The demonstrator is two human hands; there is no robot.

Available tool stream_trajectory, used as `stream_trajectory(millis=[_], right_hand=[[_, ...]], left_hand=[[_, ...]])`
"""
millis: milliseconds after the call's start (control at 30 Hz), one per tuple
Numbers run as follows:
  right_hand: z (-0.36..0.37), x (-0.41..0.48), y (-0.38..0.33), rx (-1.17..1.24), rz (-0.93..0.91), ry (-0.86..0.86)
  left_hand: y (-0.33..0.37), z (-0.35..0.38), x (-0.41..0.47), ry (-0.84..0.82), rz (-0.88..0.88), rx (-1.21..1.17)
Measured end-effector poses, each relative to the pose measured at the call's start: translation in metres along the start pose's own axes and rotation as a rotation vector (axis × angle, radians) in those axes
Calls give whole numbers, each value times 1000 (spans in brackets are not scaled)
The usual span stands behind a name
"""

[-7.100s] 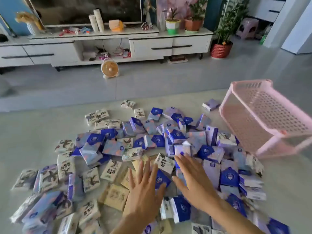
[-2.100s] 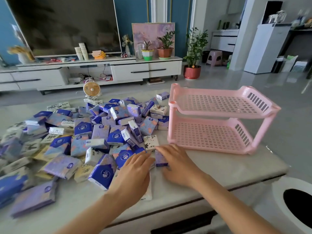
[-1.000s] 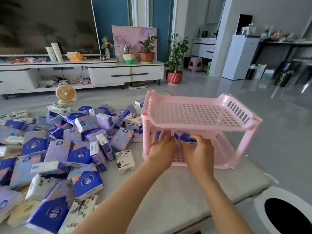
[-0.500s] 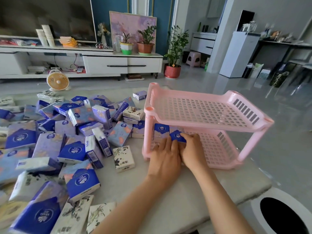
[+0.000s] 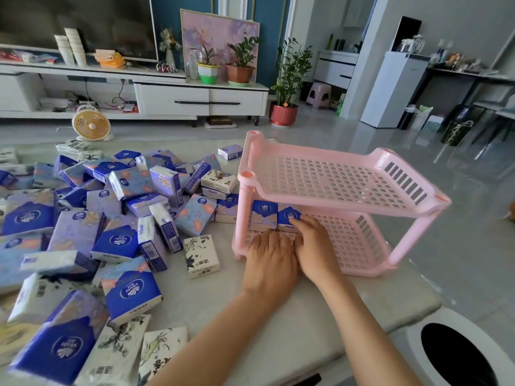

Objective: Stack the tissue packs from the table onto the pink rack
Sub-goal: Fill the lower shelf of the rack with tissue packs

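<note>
The pink rack [image 5: 334, 185] with two perforated shelves stands on the right part of the table. Two purple-blue tissue packs stand upright side by side at the left of its lower shelf, the left pack [image 5: 264, 215] and the right pack [image 5: 287, 214]. My left hand [image 5: 271, 263] lies palm down at the front edge of the lower shelf, its fingers just below the left pack. My right hand [image 5: 317, 246] is beside it, fingertips touching the face of the right pack. A large pile of tissue packs [image 5: 122, 240] covers the table's left side.
A white pack with an ink drawing [image 5: 201, 256] lies nearest the rack's left leg. The marble table [image 5: 278, 330] ends just right of the rack. A white bin with a dark round opening [image 5: 457, 355] stands below the table's right corner.
Both hands carried packs from the pile into the rack's lower shelf. In the last half second the hands drew back a little, and the two packs now stand upright there.
</note>
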State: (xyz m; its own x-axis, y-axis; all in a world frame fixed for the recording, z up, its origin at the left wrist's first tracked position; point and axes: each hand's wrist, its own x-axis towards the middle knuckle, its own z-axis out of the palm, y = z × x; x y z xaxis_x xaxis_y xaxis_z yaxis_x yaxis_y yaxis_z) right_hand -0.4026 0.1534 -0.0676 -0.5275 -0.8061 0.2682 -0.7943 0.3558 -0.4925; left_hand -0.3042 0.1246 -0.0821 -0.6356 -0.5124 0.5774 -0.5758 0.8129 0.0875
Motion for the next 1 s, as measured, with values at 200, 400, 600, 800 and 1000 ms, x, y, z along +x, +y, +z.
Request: stream_trajectory(millis=[200,400,600,800,1000], right_hand=[[0,3,3,3,39,-55],[3,3,5,23,39,-45],[-2,-6,-4,67,-33,193],[-22,-38,-45,427,104,485],[-46,-87,-96,908,55,422]], left_hand=[[-1,-1,1,0,-20,-97],[1,-3,0,11,-38,-75],[0,-5,-2,-27,7,-81],[4,-24,-6,-118,5,-205],[-2,-116,-41,165,-179,-294]])
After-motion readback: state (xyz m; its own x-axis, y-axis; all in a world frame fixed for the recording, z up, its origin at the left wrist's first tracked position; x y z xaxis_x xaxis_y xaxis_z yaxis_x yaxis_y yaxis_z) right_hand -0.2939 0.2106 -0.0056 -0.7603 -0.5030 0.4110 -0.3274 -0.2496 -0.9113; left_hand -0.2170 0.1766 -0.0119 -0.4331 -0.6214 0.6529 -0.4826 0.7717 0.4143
